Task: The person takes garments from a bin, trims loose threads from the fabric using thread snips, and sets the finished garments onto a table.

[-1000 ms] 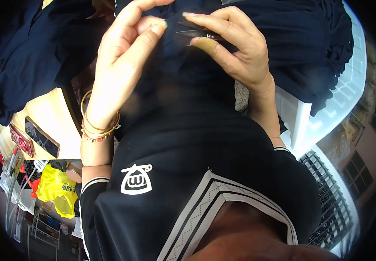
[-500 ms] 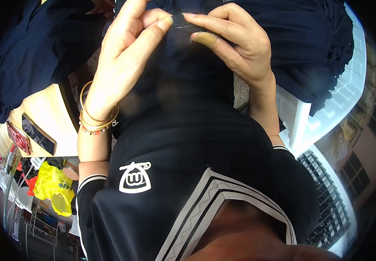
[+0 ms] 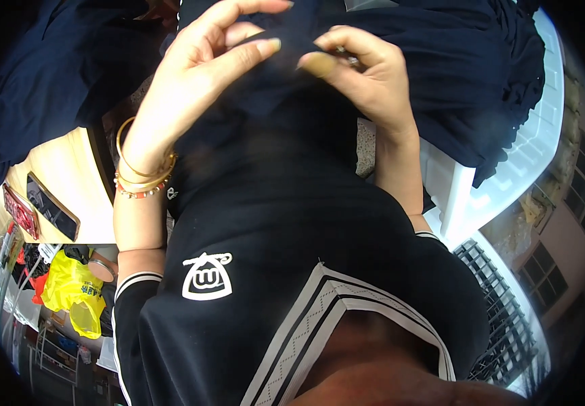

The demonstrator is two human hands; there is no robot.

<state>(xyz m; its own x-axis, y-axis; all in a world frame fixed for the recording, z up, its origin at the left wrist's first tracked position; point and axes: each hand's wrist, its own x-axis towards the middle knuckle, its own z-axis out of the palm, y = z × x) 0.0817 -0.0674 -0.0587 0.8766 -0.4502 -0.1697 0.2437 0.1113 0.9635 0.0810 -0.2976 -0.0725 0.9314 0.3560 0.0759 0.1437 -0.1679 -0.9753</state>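
My left hand (image 3: pixel 204 71) is held over dark navy cloth (image 3: pixel 275 84), its fingers apart and nothing visible between them. Gold bangles and a beaded bracelet (image 3: pixel 145 183) circle that wrist. Across from it, my right hand (image 3: pixel 370 74) has its fingers curled toward the thumb, which wears a yellowish-brown cover (image 3: pixel 319 65). Small shiny metal bits (image 3: pixel 352 61) show among the curled fingers; their kind is too small to make out. A gap separates the two hands, and the cloth beneath is slightly blurred.
More navy cloth (image 3: pixel 455 74) is heaped on the right, partly over a white plastic basket (image 3: pixel 549 81). Another navy pile (image 3: pixel 55 81) covers part of a light wooden table (image 3: pixel 76 162) at left, where a phone (image 3: pixel 52 206) and a red patterned case (image 3: pixel 20 211) lie. Below is a yellow bag (image 3: pixel 69 284).
Both hands were pinching close together over a small dark piece with a thin shiny line. Now they are apart: the left fingers have spread and the right fingers have curled in.
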